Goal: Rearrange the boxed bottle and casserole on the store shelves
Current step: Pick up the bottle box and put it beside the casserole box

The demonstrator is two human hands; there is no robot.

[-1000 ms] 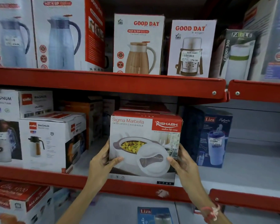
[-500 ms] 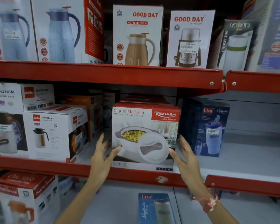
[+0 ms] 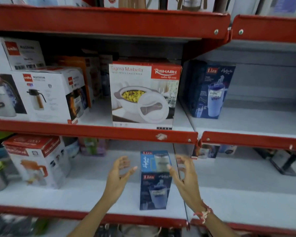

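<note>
Blue boxed bottle (image 3: 155, 181), open left hand (image 3: 118, 173), right hand (image 3: 186, 175)

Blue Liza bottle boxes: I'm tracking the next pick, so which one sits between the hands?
The Liza box on the lower shelf, between left hand and right hand; the other stands a shelf higher.

**Casserole Box Above, Bottle Box Below**

The casserole box (image 3: 143, 94) stood on the middle shelf (image 3: 92, 131), at its front edge. To its left sat a flask box (image 3: 48, 93); to its right, on the adjoining shelf, a second bottle box (image 3: 210, 89). One shelf down, the boxed bottle (image 3: 155, 180) stood upright between the left hand (image 3: 117, 175) and right hand (image 3: 186, 177), with a jug box (image 3: 38, 161) well left.
</note>
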